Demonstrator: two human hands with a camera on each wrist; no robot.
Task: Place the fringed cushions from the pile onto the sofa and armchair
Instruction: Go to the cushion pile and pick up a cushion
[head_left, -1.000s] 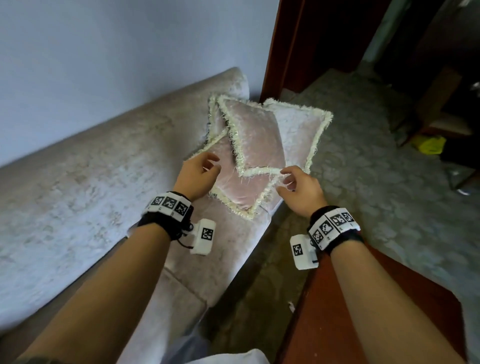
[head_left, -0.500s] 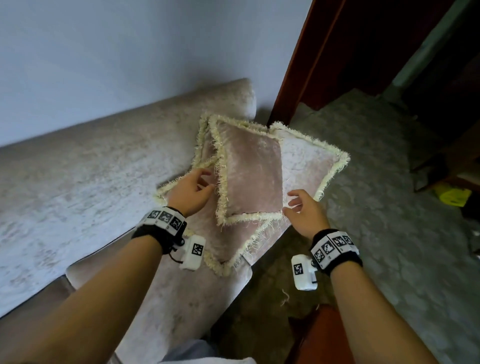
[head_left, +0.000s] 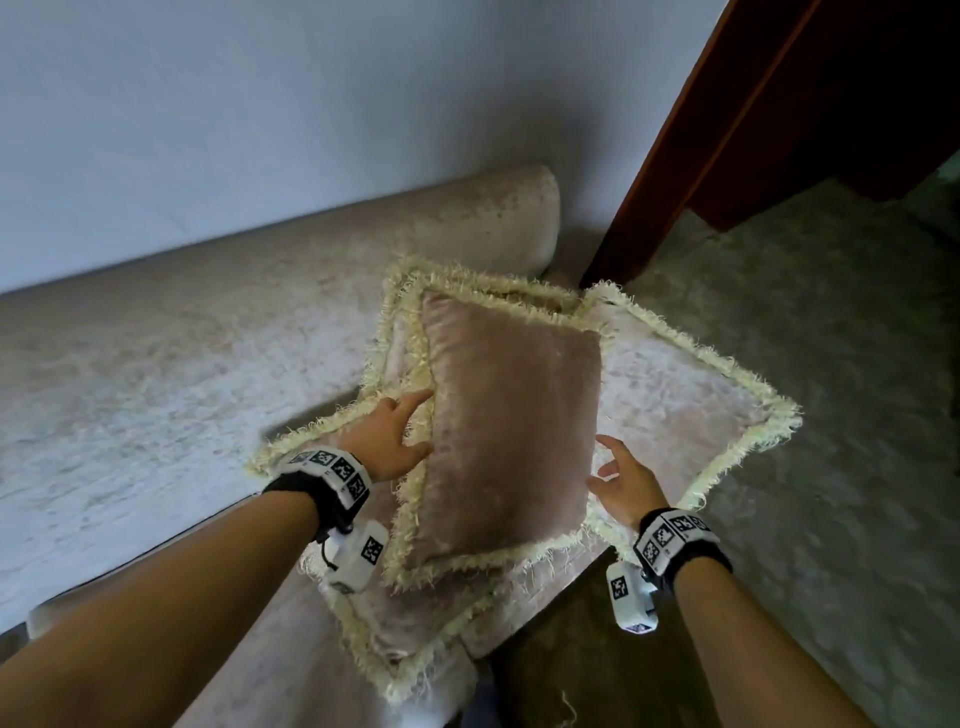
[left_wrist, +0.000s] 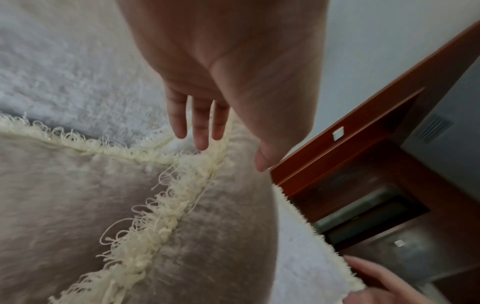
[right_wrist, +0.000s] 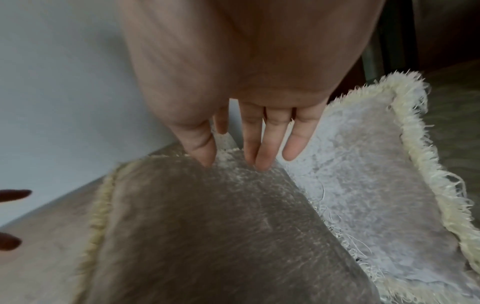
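Where hands (head_left: 387, 441) gripped before, open fingers.

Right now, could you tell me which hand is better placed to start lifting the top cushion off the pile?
Left, probably. The left hand already touches the top cushion at its fringed edge, fingers extended. The right hand hovers open at the opposite side, seemingly not yet touching.

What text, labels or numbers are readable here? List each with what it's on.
No readable words or numbers in any view.
Left wristband: black-and-white square marker codes only, no letters.
Right wristband: the same marker codes.
Wrist camera units: one code square each.
Top cushion: no label visible.
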